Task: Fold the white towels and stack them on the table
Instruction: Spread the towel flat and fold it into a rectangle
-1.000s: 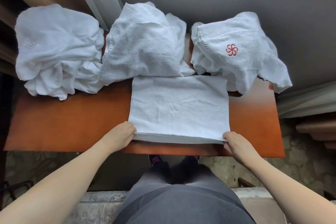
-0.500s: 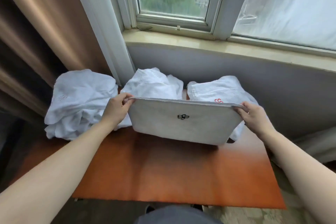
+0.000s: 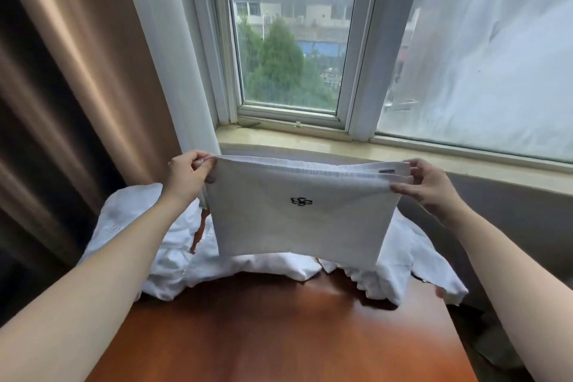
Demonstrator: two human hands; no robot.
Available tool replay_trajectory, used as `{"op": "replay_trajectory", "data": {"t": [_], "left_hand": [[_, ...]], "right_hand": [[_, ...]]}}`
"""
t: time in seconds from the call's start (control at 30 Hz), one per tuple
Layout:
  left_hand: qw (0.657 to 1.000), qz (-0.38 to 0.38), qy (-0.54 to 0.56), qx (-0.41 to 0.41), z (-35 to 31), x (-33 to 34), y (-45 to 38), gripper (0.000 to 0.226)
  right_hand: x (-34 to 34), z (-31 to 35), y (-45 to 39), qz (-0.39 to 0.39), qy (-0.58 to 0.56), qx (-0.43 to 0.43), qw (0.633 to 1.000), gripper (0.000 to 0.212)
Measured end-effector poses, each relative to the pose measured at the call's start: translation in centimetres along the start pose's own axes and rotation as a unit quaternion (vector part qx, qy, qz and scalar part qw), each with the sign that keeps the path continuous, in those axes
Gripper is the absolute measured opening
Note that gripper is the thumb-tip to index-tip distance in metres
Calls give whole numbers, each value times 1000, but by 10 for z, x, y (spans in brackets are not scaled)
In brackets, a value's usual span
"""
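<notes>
The left hand [image 3: 186,175] and right hand [image 3: 429,184] each pinched a top corner of the folded towel [image 3: 299,214]. It hung below both grips, above the desk [image 3: 279,329]

We see a brown curtain [image 3: 62,96] hanging at the left, its folds running down past the tabletop's left edge; beside it a white sheer curtain [image 3: 164,49] falls in front of the window frame; the window [image 3: 294,34] stands behind the tabletop's far edge, and through its glass we see a green tree [image 3: 280,68] and pale buildings [image 3: 310,18]; a stone sill [image 3: 341,149] runs below it; at the right a white translucent covering [image 3: 483,49] fills the wider pane; a grey wall [image 3: 511,214] lies under the sill.
</notes>
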State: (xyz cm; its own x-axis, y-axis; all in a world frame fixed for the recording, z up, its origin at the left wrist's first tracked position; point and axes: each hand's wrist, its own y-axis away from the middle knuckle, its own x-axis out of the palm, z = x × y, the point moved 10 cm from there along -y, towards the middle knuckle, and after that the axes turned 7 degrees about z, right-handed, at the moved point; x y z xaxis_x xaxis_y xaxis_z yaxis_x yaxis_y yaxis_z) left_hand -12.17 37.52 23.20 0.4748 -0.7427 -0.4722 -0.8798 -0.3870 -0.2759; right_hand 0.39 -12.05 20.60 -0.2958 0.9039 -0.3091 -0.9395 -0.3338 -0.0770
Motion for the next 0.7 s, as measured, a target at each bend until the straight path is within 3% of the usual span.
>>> {"op": "replay_trajectory", "data": {"t": [0.13,0.43,0.6,0.7], "left_hand": [[999,17,48,-1,-1,-5,-4,7],[997,62,53,-12,6,-1,-1,5],[982,172,-13,-79,38,22,14,11],[939,305,0,-158,72,46,46,13]], "right_hand": [[-9,1,3,-18,34,-23,999,11],[-20,11,15,-83,56,-64,993,11],[-9,-21,30,-52,12,-9,999,15],[7,-62,57,16,13,63,998,17]]}}
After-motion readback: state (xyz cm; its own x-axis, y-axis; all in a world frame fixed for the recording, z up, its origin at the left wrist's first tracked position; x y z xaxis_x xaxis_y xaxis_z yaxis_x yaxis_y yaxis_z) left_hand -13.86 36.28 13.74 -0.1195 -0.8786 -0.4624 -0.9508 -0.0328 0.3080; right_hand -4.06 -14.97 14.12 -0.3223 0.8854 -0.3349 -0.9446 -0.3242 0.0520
